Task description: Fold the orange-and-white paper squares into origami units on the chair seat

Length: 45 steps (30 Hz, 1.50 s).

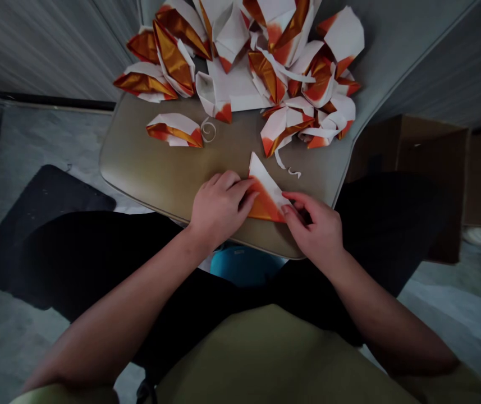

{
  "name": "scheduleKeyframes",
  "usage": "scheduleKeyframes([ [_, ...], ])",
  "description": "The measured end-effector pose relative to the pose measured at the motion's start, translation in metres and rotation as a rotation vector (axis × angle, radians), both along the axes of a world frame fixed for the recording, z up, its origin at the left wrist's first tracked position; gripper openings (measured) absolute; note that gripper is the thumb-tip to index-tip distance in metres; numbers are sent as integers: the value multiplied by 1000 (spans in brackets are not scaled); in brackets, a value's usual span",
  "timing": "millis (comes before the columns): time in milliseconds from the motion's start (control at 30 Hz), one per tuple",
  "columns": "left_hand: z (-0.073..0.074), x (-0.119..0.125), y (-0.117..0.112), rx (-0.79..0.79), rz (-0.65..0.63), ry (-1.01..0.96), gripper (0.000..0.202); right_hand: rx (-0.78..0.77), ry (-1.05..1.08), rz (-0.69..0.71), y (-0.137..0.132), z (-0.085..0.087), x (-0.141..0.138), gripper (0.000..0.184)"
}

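Between my hands is a folded sheet of paper (pixel 268 193), white at its upper point and orange along its lower edge, in a triangle shape. My left hand (pixel 223 203) pinches its left side with thumb and fingers. At the right corner my right hand (pixel 314 224) grips the paper between thumb and forefinger. The sheet is at the near edge of a tan chair seat (pixel 139 163). One finished-looking folded paper ingot (pixel 175 130) in white, orange and gold lies beyond my left hand. Another folded paper ingot (pixel 288 123) sits beyond my right hand.
Several more folded paper pieces (pixel 177 59) are heaped at the back of the seat, around a white sheet (pixel 240 90). Thin curled paper strips (pixel 209 130) lie among them. A cardboard box (pixel 429 151) stands on the right, and a dark mat (pixel 50 207) lies on the left floor.
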<state>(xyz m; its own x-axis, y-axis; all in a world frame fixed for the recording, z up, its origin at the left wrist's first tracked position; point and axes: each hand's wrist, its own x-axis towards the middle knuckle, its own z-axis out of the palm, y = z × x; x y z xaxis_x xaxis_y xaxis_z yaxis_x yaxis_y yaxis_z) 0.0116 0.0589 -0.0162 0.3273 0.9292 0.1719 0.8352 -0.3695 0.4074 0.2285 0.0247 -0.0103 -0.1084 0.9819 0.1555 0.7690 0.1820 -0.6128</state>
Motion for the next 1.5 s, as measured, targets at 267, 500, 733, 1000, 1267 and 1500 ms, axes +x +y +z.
scheduleKeyframes([
  [267,-1,0,1,-12,5,19,29,10,-1,-16,0,-1,-2,25],
  [500,11,3,6,-129,18,107,39,9,-14,-24,0,-2,-1,25],
  [733,20,5,11,-198,3,140,46,-2,-35,-28,0,-3,-4,26],
  [1000,19,5,12,-208,-21,178,49,123,-88,-32,3,14,3,26],
  [1267,14,0,13,-166,-62,196,50,-84,-202,190,-39,41,-58,59],
  [1500,13,3,13,-129,-36,220,49,-313,-367,175,-55,23,-60,73],
])
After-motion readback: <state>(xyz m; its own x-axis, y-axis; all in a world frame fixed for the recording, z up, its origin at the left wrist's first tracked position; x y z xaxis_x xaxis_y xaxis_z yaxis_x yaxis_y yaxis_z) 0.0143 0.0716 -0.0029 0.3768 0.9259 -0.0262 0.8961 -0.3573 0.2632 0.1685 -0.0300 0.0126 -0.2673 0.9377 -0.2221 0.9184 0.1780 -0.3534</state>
